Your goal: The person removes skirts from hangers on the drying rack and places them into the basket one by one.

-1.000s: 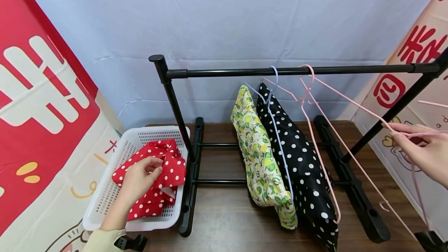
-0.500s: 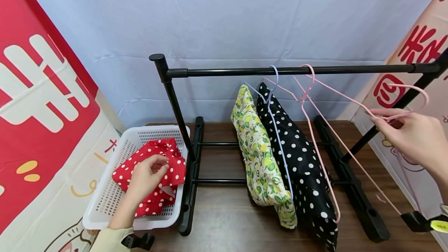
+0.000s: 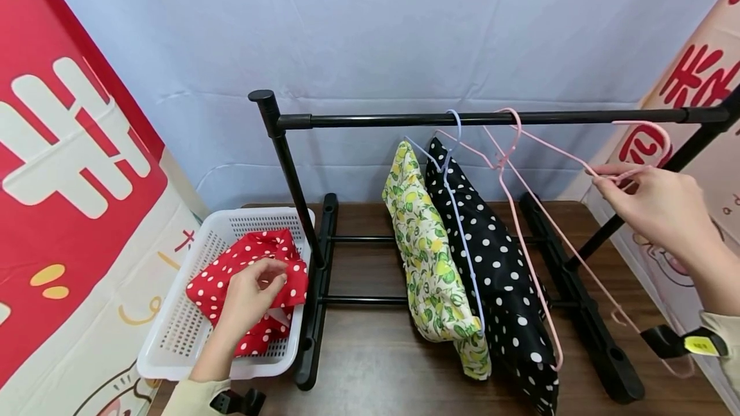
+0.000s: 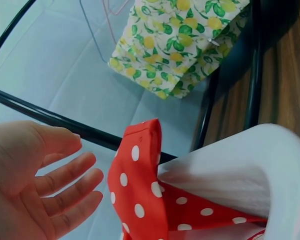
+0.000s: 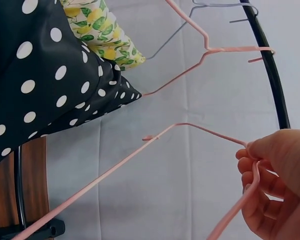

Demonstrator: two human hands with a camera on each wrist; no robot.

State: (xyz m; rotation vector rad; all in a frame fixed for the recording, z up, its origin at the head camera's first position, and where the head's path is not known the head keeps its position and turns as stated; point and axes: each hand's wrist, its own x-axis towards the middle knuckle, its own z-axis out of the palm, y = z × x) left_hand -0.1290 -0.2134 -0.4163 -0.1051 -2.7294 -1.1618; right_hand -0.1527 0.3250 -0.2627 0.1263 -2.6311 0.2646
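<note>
My right hand [image 3: 659, 210] pinches a pink hanger [image 5: 90, 186] at its neck, below the hook. The hanger is held in front of the rack at the right, its hook apart from the bar. My left hand [image 3: 248, 294] hovers over red cloth with white dots [image 3: 231, 268]. Its fingers [image 4: 75, 192] are loosely bent and hold nothing; a gap to the cloth shows in the left wrist view. The red cloth lies bunched in a white basket [image 3: 167, 332].
A black rack [image 3: 358, 121] stands on a brown table [image 3: 364, 358]. On its bar hang a lemon-print cloth item [image 3: 428, 255] on a blue hanger and a black dotted cloth item [image 3: 509, 294] on another pink hanger. Printed panels flank both sides.
My right hand has moved left with the pink hanger, and the hanger's hook has turned upward toward the bar. The left hand has drifted slightly right over the red cloth.
</note>
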